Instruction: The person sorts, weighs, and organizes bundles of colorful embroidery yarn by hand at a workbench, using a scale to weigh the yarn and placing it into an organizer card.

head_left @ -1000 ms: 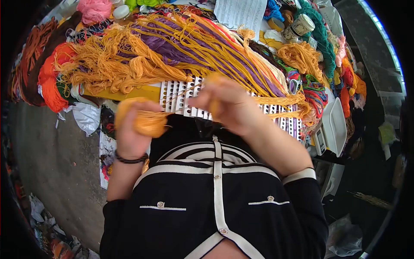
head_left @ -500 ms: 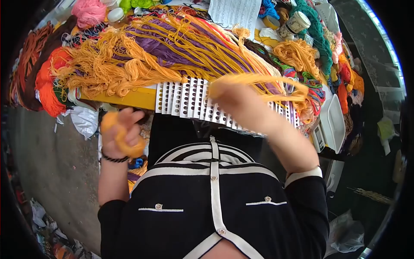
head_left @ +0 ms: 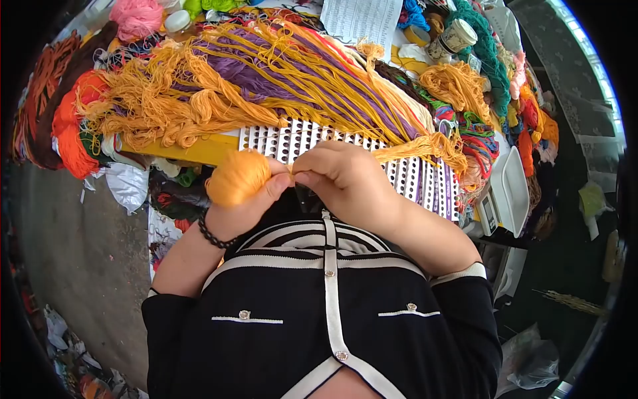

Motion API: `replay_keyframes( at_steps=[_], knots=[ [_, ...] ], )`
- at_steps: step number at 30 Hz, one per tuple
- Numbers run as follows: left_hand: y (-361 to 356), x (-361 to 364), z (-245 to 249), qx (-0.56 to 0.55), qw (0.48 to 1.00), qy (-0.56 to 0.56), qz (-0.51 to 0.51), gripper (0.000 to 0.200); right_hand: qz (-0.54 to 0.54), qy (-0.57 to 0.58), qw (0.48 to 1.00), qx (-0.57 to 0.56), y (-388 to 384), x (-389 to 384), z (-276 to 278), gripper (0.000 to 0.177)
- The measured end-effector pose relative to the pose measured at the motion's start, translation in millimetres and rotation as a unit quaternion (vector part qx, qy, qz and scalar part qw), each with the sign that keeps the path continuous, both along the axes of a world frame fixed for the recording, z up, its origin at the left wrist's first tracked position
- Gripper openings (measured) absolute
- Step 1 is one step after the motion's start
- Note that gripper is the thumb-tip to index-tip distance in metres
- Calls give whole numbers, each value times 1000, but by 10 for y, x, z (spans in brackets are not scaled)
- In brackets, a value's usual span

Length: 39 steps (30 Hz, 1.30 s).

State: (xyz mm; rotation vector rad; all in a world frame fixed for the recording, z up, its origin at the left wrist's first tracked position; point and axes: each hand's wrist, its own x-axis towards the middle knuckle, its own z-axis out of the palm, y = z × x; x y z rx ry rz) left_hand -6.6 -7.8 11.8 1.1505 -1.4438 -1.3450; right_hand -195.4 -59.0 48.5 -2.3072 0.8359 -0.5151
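**Cradling a ball, pinching a strand above the strips**

Holding an orange ball [head_left: 238, 178] in the left hand [head_left: 239, 214], with palm and fingers curved beneath and thumb angled inward. Probably cupped rather than squeezed, so as to support the ball without crushing the wound yarn and to leave the thumb tip free. Closed at the fingertips of the right hand [head_left: 349, 174], apparently on a fine strand [head_left: 291, 170]. Too small to tell whether tied, twisted or simply held. Brought tip to tip with the left, likely for control over so thin a thing.

Raised in front of the torso, near the table edge, over perforated strips [head_left: 302, 138]. Laid side by side there, perhaps to keep lengths of yarn apart. Crossing them to the right of the right hand, as an orange hank [head_left: 415, 147]; impossible to see whether joined to the strand.

Spread farther back in long runs: mustard yarn [head_left: 312, 90] over purple yarn [head_left: 242, 76], perhaps fanned out to limit tangling. Heaped at left as looser orange yarn [head_left: 153, 93], above a yellow board [head_left: 206, 147], with red yarn [head_left: 76, 130] beyond.

Placed along the far side: a jar [head_left: 178, 22], a printed sheet [head_left: 362, 23] and a patterned cup [head_left: 458, 34], maybe to keep the near edge for handwork. Set at far right: a white tray [head_left: 512, 189], beside teal yarn [head_left: 488, 56] farther back.
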Motion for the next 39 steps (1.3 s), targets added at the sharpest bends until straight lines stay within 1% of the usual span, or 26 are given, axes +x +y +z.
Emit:
replay_keyframes(
  at_steps=[1, 2, 3, 4, 5, 7, 8, 9, 10, 11, 13, 15, 16, 17, 18, 19, 21, 23, 25, 27, 28, 31, 32, 36, 38, 39],
  knots=[
    [7, -22, -1, -181, 975, -125, 21, 24, 12, -142, 981, 130, -20, -3, -69, 11],
    [16, -20, -96, -157, 984, -86, 12, 24, 23, -280, 926, 254, -28, -7, -107, 10],
    [25, -27, -157, -156, 984, -85, 11, 24, 22, -280, 926, 254, -11, -43, -90, 10],
    [27, -48, -194, -144, 985, -100, -6, 23, 22, -377, 834, 402, 14, -125, -43, 12],
    [26, -59, -194, -132, 985, -114, -21, 22, 23, -458, 709, 535, 11, -225, 15, 14],
    [21, 40, -178, -72, 995, -70, -9, 21, -12, -449, 742, 497, -219, -614, 222, 17],
    [18, 126, -172, -12, 1000, -25, -1, 21, -28, -408, 843, 349, -471, -939, 242, 18],
    [9, 209, -180, 48, 999, 19, 6, 21, -229, -360, 864, 268, -597, -1166, 455, 18],
    [-15, 289, -216, 27, 993, 104, 44, 23, -398, -320, 856, 77, -754, -1308, 488, 18],
    [-56, 374, -237, 7, 979, 188, 83, 27, -436, -144, 872, -167, -880, -1393, 563, 15],
    [-166, 459, -226, -17, 983, 163, 80, 33, -442, 38, 834, -329, -927, -1384, 464, 13],
    [-314, 314, -60, 106, 978, 137, 119, 34, -250, -19, 949, -193, -837, -919, 102, 12],
    [-395, 288, -128, 111, 984, 125, 70, 38, -178, -33, 979, -98, -751, -677, -100, 17],
    [-479, 231, -187, 109, 984, 126, 68, 38, -178, -18, 983, 35, -703, -428, -283, 19],
    [-557, 152, -245, 196, 969, 134, 62, 39, -173, -2, 970, 169, -668, -223, -467, 22],
    [-631, 102, -315, 282, 947, 141, 57, 41, -160, 15, 973, 169, -684, -111, -659, 23],
    [-733, 66, -392, 302, 945, 117, 41, 44, -155, 55, 973, 164, -734, 35, -816, 25],
    [-787, -23, -347, 349, 929, 99, 69, 39, -189, 28, 942, 277, -809, 69, -941, 24],
    [-833, -66, -535, 346, 926, 126, 84, 36, -193, 20, 933, 303, -882, 78, -1082, 24],
    [-855, -150, -625, 282, 929, 227, 70, 21, -197, 14, 924, 327, -903, 94, -1070, 25],
    [-863, -195, -647, 280, 936, 186, 103, 10, -214, 16, 907, 362, -919, 100, -1045, 26],
    [-951, -180, -883, 277, 949, 102, 114, 8, -223, 31, 884, 410, -970, 123, -921, 26],
    [-940, -247, -762, 284, 943, 91, 147, 9, -216, 44, 879, 424, -985, 128, -891, 25],
    [-960, -301, -783, 283, 936, 113, 177, 12, -208, 111, 899, 369, -990, 205, -865, 25],
    [-990, -289, -882, 256, 949, 107, 150, 14, -179, 170, 937, 246, -996, 238, -976, 29],
    [-999, -274, -926, 257, 949, 107, 150, 14, -179, 170, 937, 247, -983, 236, -986, 29]
  ],
)
